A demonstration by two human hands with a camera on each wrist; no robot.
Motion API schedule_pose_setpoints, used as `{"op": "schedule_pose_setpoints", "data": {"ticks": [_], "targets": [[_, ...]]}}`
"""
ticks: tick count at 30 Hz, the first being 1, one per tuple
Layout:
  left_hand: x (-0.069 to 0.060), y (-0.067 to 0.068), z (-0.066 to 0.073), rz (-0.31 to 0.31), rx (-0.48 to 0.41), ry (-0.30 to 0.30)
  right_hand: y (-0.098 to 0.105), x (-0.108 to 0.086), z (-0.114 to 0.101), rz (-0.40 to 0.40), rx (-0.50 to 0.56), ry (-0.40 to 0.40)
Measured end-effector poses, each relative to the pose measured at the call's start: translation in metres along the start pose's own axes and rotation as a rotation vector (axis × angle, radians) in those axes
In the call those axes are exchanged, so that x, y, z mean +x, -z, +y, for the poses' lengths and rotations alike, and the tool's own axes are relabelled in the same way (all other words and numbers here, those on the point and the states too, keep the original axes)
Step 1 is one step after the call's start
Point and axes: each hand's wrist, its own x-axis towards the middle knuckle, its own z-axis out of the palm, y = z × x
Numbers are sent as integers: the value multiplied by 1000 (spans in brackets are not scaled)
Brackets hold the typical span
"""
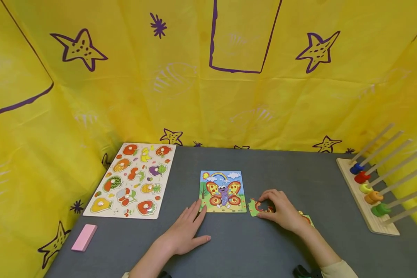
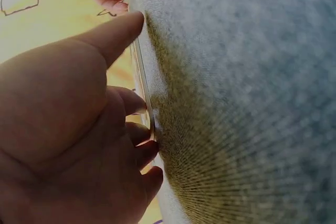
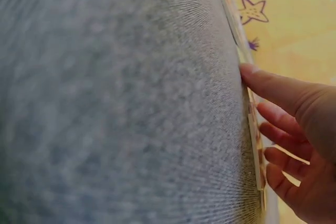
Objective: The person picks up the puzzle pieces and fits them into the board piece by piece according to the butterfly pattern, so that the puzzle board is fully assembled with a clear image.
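Note:
A square butterfly picture board [image 1: 223,192] lies flat at the middle of the grey table. My left hand [image 1: 184,231] lies flat, fingers straight, its fingertips at the board's lower left corner and the thumb spread on the table. To the board's right, my right hand [image 1: 279,208] pinches a green and red puzzle piece [image 1: 253,207] between thumb and fingers, low at the tabletop. Another colourful piece [image 1: 307,219] shows partly from behind the right wrist. In the right wrist view, the thumb [image 3: 252,72] touches down by a thin edge; the piece's face is hidden there.
At the left lies a wooden fruit peg puzzle [image 1: 161,185], with a pink block [image 1: 84,238] in front of it. On the right stands a wooden base [image 1: 361,208] with upright rods and coloured rings. A yellow cloth [image 1: 194,96] hangs behind the table.

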Motion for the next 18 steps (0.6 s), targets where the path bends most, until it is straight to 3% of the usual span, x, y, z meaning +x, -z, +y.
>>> {"op": "schedule_pose_setpoints", "data": {"ticks": [6,10,13,18], "targets": [[-1,-2,-4,-8,10,-17,13,3,-3,-78,139,-137],[-1,-3,-5,-11,-1,-37,19,11,-9,-103,258,-173],[-1,-3,-6,-20,-15,-42,12,22,-18,-100,322,-180],[-1,-3,-7,-27,-21,-33,-17,45,-34,-99,367,-199]]}}
